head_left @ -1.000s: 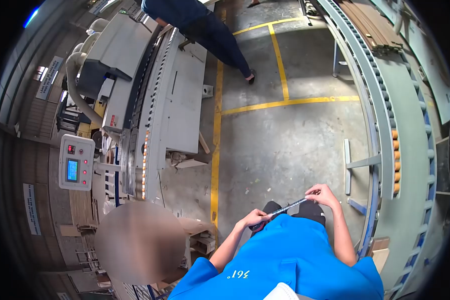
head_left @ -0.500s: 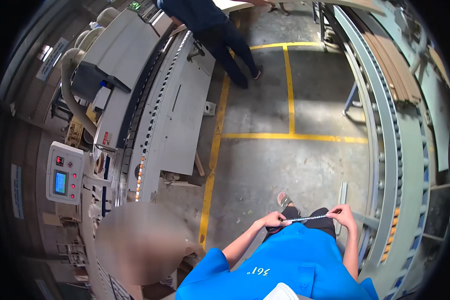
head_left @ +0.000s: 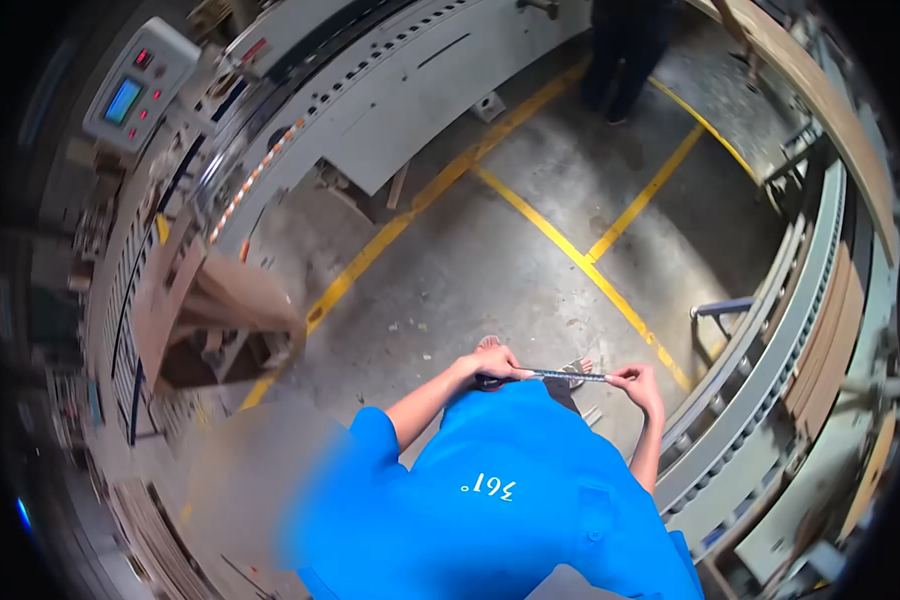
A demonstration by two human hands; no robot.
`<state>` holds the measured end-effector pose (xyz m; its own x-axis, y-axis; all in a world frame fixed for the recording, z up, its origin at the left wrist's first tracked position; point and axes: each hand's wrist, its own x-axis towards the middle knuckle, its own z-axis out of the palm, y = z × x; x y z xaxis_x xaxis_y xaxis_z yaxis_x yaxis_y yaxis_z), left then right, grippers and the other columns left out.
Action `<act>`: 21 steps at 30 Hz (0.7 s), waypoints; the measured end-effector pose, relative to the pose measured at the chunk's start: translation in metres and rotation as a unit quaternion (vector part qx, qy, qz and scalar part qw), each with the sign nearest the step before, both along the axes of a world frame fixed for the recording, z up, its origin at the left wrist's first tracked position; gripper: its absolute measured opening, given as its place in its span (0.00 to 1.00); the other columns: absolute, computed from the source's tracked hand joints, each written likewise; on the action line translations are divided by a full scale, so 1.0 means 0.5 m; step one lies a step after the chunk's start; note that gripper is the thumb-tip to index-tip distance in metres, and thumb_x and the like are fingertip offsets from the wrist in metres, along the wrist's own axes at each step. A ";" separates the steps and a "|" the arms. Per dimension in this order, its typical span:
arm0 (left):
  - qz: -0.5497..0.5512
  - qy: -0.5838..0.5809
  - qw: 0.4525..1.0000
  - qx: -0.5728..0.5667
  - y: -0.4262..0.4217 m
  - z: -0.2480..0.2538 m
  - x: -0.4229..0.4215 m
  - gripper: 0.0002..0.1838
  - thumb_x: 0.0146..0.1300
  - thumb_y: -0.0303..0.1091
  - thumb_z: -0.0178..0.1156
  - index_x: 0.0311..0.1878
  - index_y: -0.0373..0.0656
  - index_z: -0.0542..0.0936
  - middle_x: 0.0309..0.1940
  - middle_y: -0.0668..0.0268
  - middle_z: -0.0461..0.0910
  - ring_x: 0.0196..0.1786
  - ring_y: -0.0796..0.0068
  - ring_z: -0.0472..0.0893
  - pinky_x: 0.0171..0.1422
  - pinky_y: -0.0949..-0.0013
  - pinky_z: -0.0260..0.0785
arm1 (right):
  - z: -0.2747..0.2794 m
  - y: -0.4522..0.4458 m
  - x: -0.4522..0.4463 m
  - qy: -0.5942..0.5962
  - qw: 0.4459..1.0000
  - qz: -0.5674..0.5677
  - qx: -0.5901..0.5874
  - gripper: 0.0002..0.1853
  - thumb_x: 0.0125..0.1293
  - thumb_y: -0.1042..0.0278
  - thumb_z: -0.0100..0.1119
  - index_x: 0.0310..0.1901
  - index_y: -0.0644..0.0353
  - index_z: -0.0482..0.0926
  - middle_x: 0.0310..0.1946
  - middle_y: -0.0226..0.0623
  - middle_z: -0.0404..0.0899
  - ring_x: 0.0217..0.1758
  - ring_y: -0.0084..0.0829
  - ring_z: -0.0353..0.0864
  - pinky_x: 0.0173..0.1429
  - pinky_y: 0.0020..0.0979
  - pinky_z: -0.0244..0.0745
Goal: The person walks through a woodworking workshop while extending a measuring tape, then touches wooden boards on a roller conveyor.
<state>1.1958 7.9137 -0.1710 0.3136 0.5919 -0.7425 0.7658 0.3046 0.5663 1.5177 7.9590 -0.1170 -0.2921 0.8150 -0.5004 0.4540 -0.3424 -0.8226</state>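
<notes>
A tape measure [head_left: 567,375] stretches between my two hands in front of my waist. On its left end, my left hand [head_left: 492,364] is closed around the dark case, which my fingers and the blue shirt [head_left: 515,440] partly hide. My right hand [head_left: 635,386] pinches the other end of the drawn-out strip between thumb and fingers. The strip runs nearly level, sloping slightly down to the right. Beneath it my sandalled feet [head_left: 576,368] show on the grey floor.
A long machine [head_left: 410,110] with a control panel [head_left: 140,88] lies along the upper left. Another person [head_left: 625,60] in dark clothes stands at the top, near a long board [head_left: 820,95]. A roller conveyor [head_left: 770,370] runs along the right beside stacked boards [head_left: 832,340]. Yellow lines [head_left: 540,210] mark the floor.
My view has turned left, so the machine, floor lines and other person sit rotated and further right or up. Both hands have shifted left and up in view, still holding the stretched tape.
</notes>
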 end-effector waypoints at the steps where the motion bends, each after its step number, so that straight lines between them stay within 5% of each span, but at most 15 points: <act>1: 0.016 -0.001 1.000 0.015 0.001 -0.012 0.015 0.26 0.49 0.62 0.54 0.29 0.47 0.82 0.28 0.62 0.78 0.40 0.75 0.73 0.48 0.69 0.63 | 0.006 0.034 0.013 0.000 0.999 0.033 0.007 0.07 0.43 0.71 0.66 0.24 0.64 0.79 0.18 0.31 0.77 0.23 0.18 0.72 0.29 0.21 0.66; 3: 0.038 -0.003 0.998 0.044 0.004 -0.016 0.042 0.29 0.45 0.67 0.53 0.31 0.50 0.82 0.23 0.65 0.79 0.31 0.74 0.77 0.40 0.71 0.66 | 0.030 0.086 0.035 0.000 0.996 0.090 0.020 0.07 0.43 0.71 0.67 0.24 0.64 0.79 0.18 0.31 0.76 0.22 0.18 0.71 0.29 0.21 0.66; 11: 0.120 0.013 0.991 0.064 0.039 0.036 0.135 0.30 0.44 0.67 0.54 0.30 0.47 0.82 0.22 0.66 0.79 0.28 0.76 0.76 0.35 0.72 0.66 | -0.005 0.177 0.118 0.067 0.991 0.116 -0.004 0.06 0.45 0.72 0.66 0.24 0.64 0.79 0.18 0.29 0.76 0.22 0.17 0.71 0.29 0.19 0.65; 16: 0.154 0.000 0.987 -0.054 0.066 0.074 0.164 0.26 0.49 0.59 0.56 0.26 0.42 0.81 0.30 0.58 0.69 0.37 0.71 0.71 0.36 0.68 0.65 | -0.027 0.206 0.137 0.061 0.989 0.131 -0.007 0.06 0.46 0.72 0.65 0.24 0.64 0.79 0.18 0.29 0.76 0.23 0.17 0.71 0.28 0.19 0.65; 19: 0.155 0.030 0.987 0.039 0.055 0.034 0.181 0.26 0.49 0.59 0.56 0.25 0.41 0.80 0.31 0.58 0.71 0.27 0.73 0.72 0.26 0.69 0.64 | -0.029 0.222 0.150 0.075 0.988 0.136 -0.002 0.07 0.46 0.71 0.66 0.25 0.64 0.79 0.19 0.29 0.77 0.23 0.17 0.72 0.29 0.19 0.67; 21: 0.127 0.028 0.991 -0.035 0.078 0.057 0.185 0.27 0.49 0.59 0.55 0.22 0.41 0.80 0.33 0.57 0.73 0.22 0.74 0.71 0.24 0.71 0.63 | -0.041 0.229 0.156 0.061 0.987 0.148 0.012 0.08 0.45 0.70 0.66 0.25 0.64 0.79 0.20 0.30 0.77 0.24 0.17 0.72 0.29 0.20 0.67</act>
